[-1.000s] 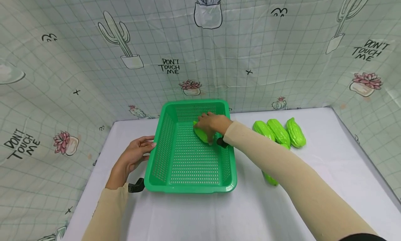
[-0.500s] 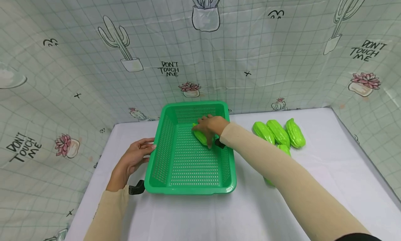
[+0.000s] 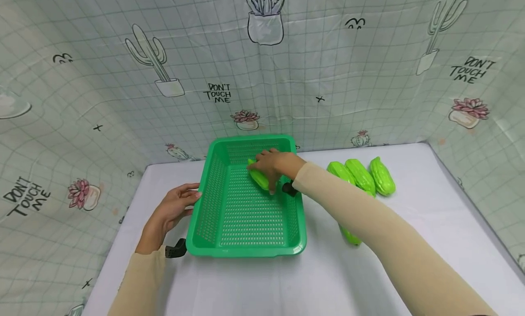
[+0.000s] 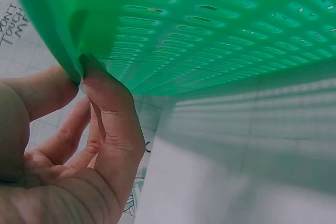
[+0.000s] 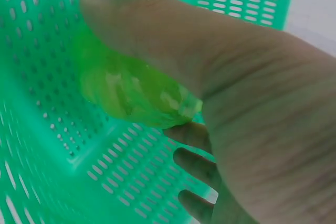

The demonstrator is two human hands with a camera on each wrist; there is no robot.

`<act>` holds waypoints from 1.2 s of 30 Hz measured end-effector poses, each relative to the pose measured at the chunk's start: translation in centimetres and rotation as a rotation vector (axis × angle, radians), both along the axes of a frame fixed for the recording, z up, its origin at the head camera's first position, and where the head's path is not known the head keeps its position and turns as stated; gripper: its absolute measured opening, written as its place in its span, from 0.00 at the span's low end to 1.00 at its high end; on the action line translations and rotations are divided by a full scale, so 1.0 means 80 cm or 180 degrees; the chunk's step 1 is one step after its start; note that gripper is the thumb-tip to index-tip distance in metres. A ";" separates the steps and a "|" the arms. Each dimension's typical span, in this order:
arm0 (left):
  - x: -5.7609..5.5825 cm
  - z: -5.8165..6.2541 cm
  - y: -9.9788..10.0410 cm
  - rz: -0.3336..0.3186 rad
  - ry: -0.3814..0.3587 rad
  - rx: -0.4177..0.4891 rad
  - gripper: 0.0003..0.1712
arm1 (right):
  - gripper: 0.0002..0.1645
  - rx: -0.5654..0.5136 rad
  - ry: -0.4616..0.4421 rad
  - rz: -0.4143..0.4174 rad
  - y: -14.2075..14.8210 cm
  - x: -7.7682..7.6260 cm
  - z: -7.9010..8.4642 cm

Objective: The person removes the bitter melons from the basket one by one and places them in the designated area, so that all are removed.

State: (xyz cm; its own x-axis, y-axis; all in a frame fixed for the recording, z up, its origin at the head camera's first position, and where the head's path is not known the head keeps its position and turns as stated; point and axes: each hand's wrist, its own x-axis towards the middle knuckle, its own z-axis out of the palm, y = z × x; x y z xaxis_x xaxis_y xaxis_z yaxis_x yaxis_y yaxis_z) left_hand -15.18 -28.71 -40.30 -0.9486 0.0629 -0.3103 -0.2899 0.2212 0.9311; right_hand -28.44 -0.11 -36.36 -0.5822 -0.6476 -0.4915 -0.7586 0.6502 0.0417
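My left hand pinches the left rim of a green plastic basket between thumb and fingers. In the left wrist view, the left hand's forefinger bends up against the basket's rim. Inside the basket, toward its back right, my right hand grips a bright green, ridged bitter melon from above. The right wrist view shows the right hand's thumb along one side of the bitter melon, with fingertips on the other. The right hand covers part of the melon.
Several more bitter melons lie on the white-covered table right of the basket, some partly hidden by my right sleeve. Behind the table hangs a white gridded cloth printed with cacti, close to the basket's back edge.
The head view has shifted slightly. Both hands keep nearly the same places, the left on the basket's rim and the right on the bitter melon.
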 end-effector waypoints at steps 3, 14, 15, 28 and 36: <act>0.001 0.000 0.000 -0.0003 0.0002 -0.0002 0.32 | 0.64 -0.0117 0.0040 0.0012 0.007 0.003 0.006; 0.002 0.000 0.002 -0.0034 -0.0002 -0.0040 0.32 | 0.66 -0.0479 0.0202 0.0045 0.044 0.015 0.026; 0.002 0.000 0.002 -0.0039 -0.0004 -0.0047 0.33 | 0.66 -0.0545 0.0214 0.0055 0.048 0.016 0.027; 0.005 0.003 0.001 -0.0016 -0.0037 -0.0096 0.33 | 0.68 -0.0987 0.0445 0.0041 0.100 0.050 0.044; 0.004 0.004 0.003 -0.0036 -0.0012 -0.0036 0.33 | 0.69 -0.1270 0.0746 0.0170 0.128 0.073 0.045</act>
State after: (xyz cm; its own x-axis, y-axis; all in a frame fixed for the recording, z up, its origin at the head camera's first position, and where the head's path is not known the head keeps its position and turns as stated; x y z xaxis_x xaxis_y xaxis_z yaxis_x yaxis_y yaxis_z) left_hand -14.87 -28.46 -39.96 -0.9467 0.0700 -0.3145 -0.2908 0.2349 0.9275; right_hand -22.58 10.15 -32.74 -0.6086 -0.7915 -0.0571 -0.7914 0.6106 -0.0296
